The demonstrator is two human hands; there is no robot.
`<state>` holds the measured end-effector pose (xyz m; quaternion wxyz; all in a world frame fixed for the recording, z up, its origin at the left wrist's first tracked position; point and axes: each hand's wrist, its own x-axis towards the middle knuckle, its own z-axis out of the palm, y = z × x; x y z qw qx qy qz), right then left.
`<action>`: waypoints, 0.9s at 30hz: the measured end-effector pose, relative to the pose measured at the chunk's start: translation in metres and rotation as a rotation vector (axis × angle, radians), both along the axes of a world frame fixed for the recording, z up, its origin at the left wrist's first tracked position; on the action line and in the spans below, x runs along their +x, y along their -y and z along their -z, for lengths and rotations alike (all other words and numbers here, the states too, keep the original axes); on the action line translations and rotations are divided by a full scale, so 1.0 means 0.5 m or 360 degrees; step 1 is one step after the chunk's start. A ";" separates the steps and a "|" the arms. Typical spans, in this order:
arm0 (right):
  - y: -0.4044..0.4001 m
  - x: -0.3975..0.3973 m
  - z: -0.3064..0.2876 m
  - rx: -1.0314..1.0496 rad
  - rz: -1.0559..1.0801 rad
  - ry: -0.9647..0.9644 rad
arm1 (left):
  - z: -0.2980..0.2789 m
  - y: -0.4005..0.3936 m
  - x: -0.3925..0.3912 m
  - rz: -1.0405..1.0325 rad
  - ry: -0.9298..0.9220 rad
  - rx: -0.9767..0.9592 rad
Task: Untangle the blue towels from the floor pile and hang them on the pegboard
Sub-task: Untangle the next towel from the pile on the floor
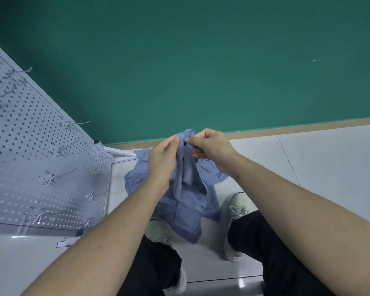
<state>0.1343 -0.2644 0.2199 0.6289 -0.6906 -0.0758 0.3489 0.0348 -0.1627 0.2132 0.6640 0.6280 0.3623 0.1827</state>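
Both grips closed on one blue towel [187, 167]: left hand [161, 161] and right hand [209, 147] pinching its bunched top edge, rest hanging down toward the pile of blue towels [137, 178] on the tiled floor [308, 163] between white sneakers [238, 208]. White pegboard [30, 157] with metal hooks [62, 175] standing at left, bare of towels.

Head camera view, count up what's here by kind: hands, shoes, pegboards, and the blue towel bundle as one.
Hands: 2, left hand and right hand, both pinching the blue towel bundle
Shoes: 2, left shoe and right shoe, both white
Pegboards: 1, the pegboard
Blue towel bundles: 1
Total: 6
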 end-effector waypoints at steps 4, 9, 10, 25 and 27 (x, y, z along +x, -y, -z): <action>-0.001 -0.002 0.002 0.0003 -0.0001 -0.0024 | 0.000 0.007 0.001 0.0005 0.0022 0.0008; -0.008 -0.012 0.008 0.0022 -0.0030 -0.0132 | 0.004 0.014 0.002 0.0031 0.0032 -0.0022; -0.006 -0.012 0.008 0.0077 -0.0050 -0.0190 | 0.007 0.013 0.003 0.0023 0.0024 -0.0032; 0.001 -0.017 -0.017 0.0262 -0.0361 -0.0289 | 0.001 -0.012 0.000 0.0047 0.0143 -0.0191; 0.009 -0.009 -0.028 0.0190 -0.0426 -0.0202 | 0.002 -0.018 -0.001 0.0100 0.0117 -0.0172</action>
